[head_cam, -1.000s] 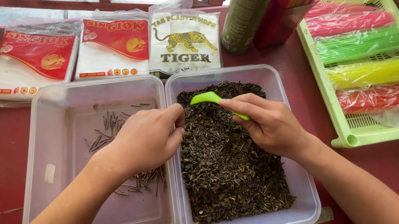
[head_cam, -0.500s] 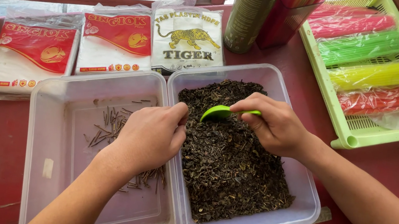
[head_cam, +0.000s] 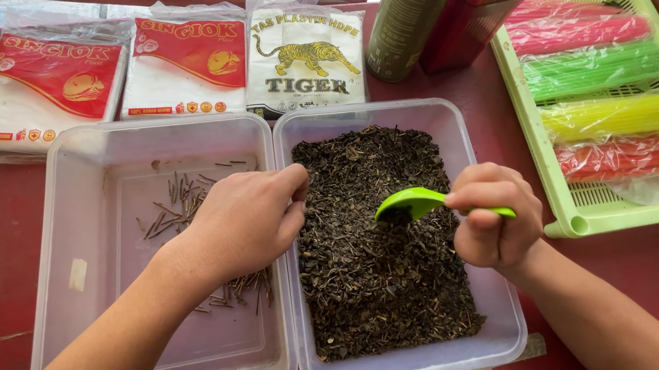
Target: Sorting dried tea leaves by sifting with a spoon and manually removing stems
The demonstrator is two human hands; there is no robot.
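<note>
Two clear plastic tubs stand side by side on a red table. The right tub [head_cam: 509, 332] is full of dark dried tea leaves [head_cam: 377, 244]. The left tub [head_cam: 75, 199] holds a scatter of thin brown stems [head_cam: 178, 206]. My right hand [head_cam: 495, 214] grips a light green plastic spoon [head_cam: 414, 202], its bowl held over the leaves. My left hand [head_cam: 241, 220] rests at the shared rim of the tubs, fingers curled with their tips at the edge of the leaves; whether it pinches anything is hidden.
Three flat packs of plastic bags [head_cam: 182, 67] lie behind the tubs. A dark tin [head_cam: 406, 22] and a red holder [head_cam: 461, 35] stand at the back. A green tray [head_cam: 595, 212] with bundles of coloured straws sits at right. Wooden rails run along the far edge.
My right hand has drawn the green spoon to the right and back across the leaves, turning its bowl upward. My left hand has stayed at the rim.
</note>
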